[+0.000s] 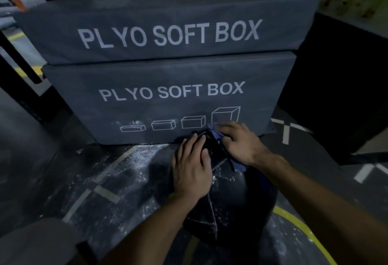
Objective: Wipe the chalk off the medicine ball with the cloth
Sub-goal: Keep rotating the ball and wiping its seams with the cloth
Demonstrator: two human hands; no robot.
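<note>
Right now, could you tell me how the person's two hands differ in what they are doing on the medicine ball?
The left hand lies flat and bare on the medicine ball, while the right hand presses the blue cloth against its far side. The left hand sits nearer the camera; the right hand reaches toward the lower plyo box. Both rest on the ball.

A single head-worn, wide-angle view looks forward and steeply down from just above the person's own forearms, close enough that both arms enter from the bottom edge. It faces two stacked soft boxes [168, 65] straight ahead, which fill the upper half, with the floor [63, 159] spreading below and bending towards the frame's corners. No second view shares the scene.
</note>
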